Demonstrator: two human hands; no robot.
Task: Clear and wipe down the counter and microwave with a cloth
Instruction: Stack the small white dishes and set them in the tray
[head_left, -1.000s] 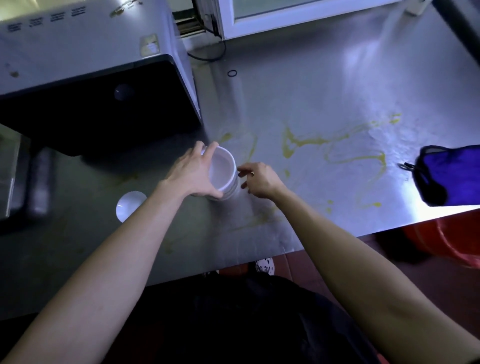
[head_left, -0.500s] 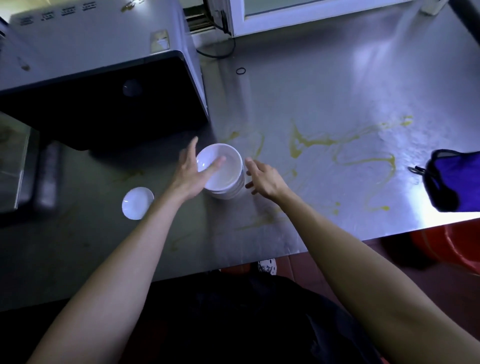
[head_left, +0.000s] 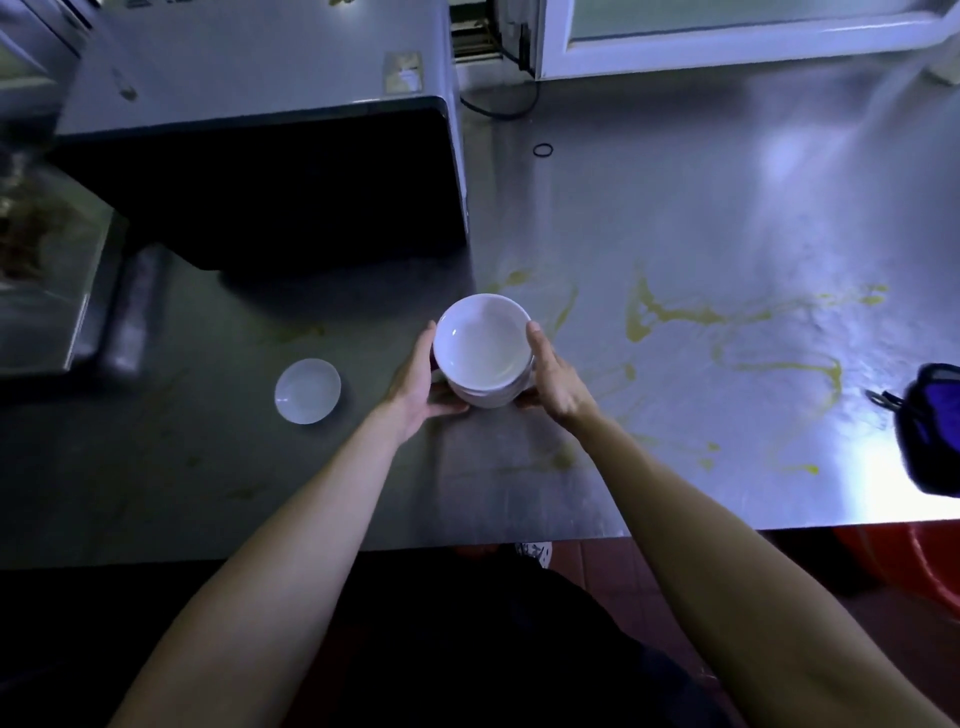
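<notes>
No legible text or labels anywhere

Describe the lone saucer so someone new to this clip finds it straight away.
Start at the microwave at the back left of the counter. In front of it, on the steel, lies a small white saucer, left of the stack of bowls held between the left hand and right hand. Unlike those bowls, it lies alone, shallow and untouched.

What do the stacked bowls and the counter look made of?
The bowls: glossy white, likely glazed ceramic or melamine, going by the smooth sheen. The counter: apparently brushed stainless steel, going by its grey reflective surface and streaked glare.
</notes>
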